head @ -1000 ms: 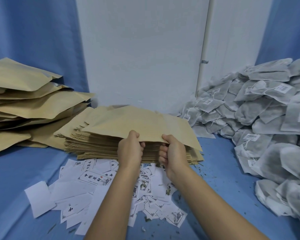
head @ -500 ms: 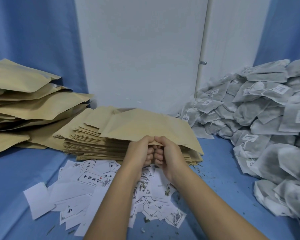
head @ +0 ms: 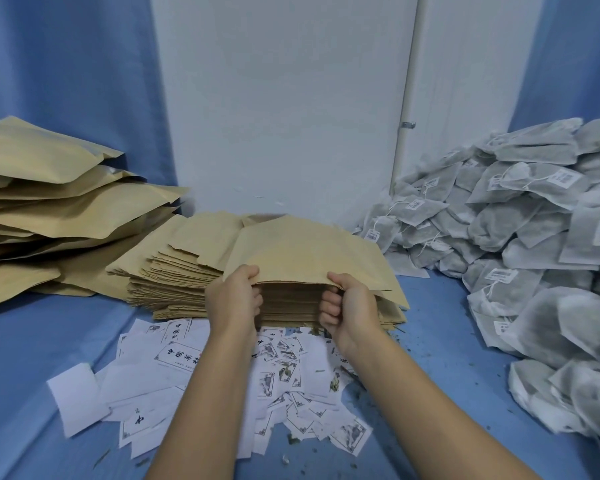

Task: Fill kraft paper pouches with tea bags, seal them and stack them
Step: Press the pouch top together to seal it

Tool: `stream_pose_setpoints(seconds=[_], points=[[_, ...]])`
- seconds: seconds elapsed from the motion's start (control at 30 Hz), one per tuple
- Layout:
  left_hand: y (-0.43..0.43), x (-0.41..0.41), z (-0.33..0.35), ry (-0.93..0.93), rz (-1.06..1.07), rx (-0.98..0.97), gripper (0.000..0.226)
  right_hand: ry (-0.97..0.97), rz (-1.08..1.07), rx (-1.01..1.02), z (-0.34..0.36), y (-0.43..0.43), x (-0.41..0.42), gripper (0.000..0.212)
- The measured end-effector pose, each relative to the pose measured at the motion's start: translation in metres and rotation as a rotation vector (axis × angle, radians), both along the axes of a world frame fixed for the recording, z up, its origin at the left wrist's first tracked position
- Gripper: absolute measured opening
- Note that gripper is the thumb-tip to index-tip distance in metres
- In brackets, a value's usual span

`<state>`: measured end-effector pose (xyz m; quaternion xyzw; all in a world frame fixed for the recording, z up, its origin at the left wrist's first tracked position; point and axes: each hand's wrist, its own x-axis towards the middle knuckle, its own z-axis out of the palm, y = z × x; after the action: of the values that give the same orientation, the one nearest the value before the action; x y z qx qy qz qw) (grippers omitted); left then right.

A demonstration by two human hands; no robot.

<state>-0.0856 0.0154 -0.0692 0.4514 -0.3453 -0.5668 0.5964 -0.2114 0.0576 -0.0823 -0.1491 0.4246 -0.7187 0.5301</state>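
A flat kraft paper pouch [head: 302,251] is lifted at its near edge above the stack of empty pouches [head: 177,271] in the middle. My left hand [head: 234,299] pinches that near edge on the left, and my right hand [head: 347,303] pinches it on the right, the two hands apart. The pouch's mouth bows upward between them. A big heap of grey tea bags [head: 520,237] with white tags fills the right side. Bulging filled pouches [head: 49,209] are piled at the left.
Many small white printed labels [head: 187,375] lie scattered on the blue cloth [head: 32,341] in front of the stack, with loose tea crumbs around. A white wall panel [head: 281,98] and blue curtains close off the back.
Half a second ago my hands were together at the middle of the pouch's near edge; now they have spread apart along it, and the edge arches up.
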Motion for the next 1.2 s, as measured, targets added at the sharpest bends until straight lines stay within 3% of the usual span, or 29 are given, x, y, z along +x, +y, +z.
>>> stream_pose_setpoints(seconds=[0.23,0.37,0.47,0.53,0.63,0.7,0.8,1.03,1.13,1.2], points=[[0.002,-0.003,0.001,0.075,0.112,-0.064,0.038,-0.017,0.036,0.001,0.005,0.003,0.008,0.028],[0.008,-0.013,0.004,0.343,-0.021,-0.061,0.020,-0.010,0.172,-0.064,0.008,0.002,0.020,0.024],[0.010,-0.021,0.005,0.310,-0.133,-0.009,0.032,0.079,0.235,-0.081,0.008,0.004,0.031,0.024],[0.009,-0.018,0.007,0.340,-0.160,-0.018,0.038,0.037,0.188,-0.060,0.010,0.007,0.034,0.020],[0.003,-0.001,0.012,0.382,-0.142,-0.046,0.038,-0.114,0.066,-0.075,0.014,0.010,0.034,0.014],[-0.002,0.016,0.016,0.371,-0.127,-0.090,0.033,-0.100,0.045,-0.091,0.017,0.009,0.038,0.008],[-0.011,0.045,0.032,0.386,-0.101,-0.160,0.023,-0.016,0.112,-0.110,0.029,-0.003,0.057,0.014],[-0.067,0.112,0.091,0.604,0.015,-0.326,0.021,0.018,0.327,-0.240,0.096,-0.091,0.137,0.026],[-0.109,0.144,0.117,0.529,0.085,-0.366,0.017,0.015,0.376,-0.271,0.118,-0.140,0.175,0.025],[-0.143,0.166,0.123,0.272,0.137,-0.317,0.009,0.132,0.396,-0.227,0.121,-0.175,0.194,0.017]])
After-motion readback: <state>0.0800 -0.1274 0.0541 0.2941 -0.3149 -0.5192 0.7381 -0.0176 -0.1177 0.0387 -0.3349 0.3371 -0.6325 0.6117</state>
